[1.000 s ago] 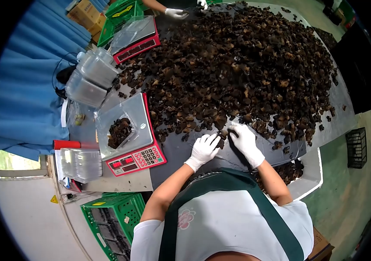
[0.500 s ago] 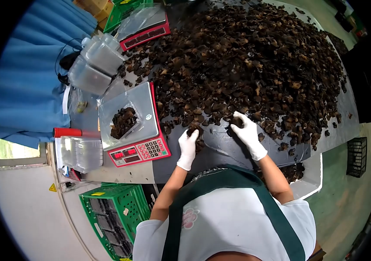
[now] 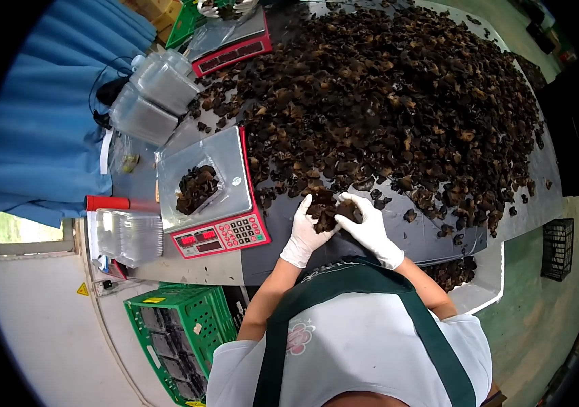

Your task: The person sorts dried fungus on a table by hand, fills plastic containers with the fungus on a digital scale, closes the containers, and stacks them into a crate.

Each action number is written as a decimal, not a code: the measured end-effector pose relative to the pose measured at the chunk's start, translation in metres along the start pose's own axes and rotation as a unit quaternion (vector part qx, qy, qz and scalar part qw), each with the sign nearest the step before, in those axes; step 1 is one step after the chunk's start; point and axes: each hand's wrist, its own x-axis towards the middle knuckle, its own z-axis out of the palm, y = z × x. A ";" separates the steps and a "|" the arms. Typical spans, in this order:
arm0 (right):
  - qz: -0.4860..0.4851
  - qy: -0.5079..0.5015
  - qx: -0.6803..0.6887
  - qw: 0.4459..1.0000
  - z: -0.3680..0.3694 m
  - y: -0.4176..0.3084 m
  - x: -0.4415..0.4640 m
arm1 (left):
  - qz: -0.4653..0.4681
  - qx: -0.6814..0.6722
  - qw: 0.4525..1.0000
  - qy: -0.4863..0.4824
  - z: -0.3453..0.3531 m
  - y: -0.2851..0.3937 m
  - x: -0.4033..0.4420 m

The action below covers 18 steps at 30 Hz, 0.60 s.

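A dark-topped table (image 3: pixel 398 234) is spread out beneath and beyond the gloved fingers (image 3: pixel 355 199). Most of it, ahead of the fingertips and off to their right, is covered by a broad heap of dark curled pieces (image 3: pixel 391 102). To the left of the fingers a red-edged scale (image 3: pixel 234 203) is set, and on it a clear tray (image 3: pixel 220 195) holding similar pieces is placed aslant.

Just in front of the body, between the left hand (image 3: pixel 308 234) and the right hand (image 3: pixel 373 232), a loose clump of dark pieces (image 3: pixel 329 211) is held. It is longest roughly crosswise, from one set of fingers to the other, dipping slightly toward the body at the right; no single tip is shown, as its ragged edges are turned several ways. Its left side is cupped by the left fingers, which are bent and partly hidden. Its right side is gripped between the right thumb and forefinger, parted only by the pieces; how the remaining right fingers are set cannot be told.
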 end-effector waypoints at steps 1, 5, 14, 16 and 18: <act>-0.072 0.015 -0.036 0.997 0.005 0.008 -0.001 | 0.002 -0.001 1.000 -0.001 0.001 -0.001 0.000; -0.141 0.024 -0.099 0.985 0.007 0.012 -0.008 | 0.010 0.017 0.999 -0.032 0.016 -0.009 -0.007; -0.082 -0.028 -0.019 0.996 -0.002 0.011 -0.014 | -0.001 -0.004 0.996 -0.088 0.017 -0.010 -0.006; -0.083 -0.027 -0.006 0.996 -0.004 0.007 -0.013 | 0.008 0.020 0.995 -0.099 0.018 -0.009 -0.007; -0.084 -0.025 0.008 0.996 -0.006 0.000 -0.011 | 0.015 0.044 0.993 -0.108 0.020 -0.009 -0.007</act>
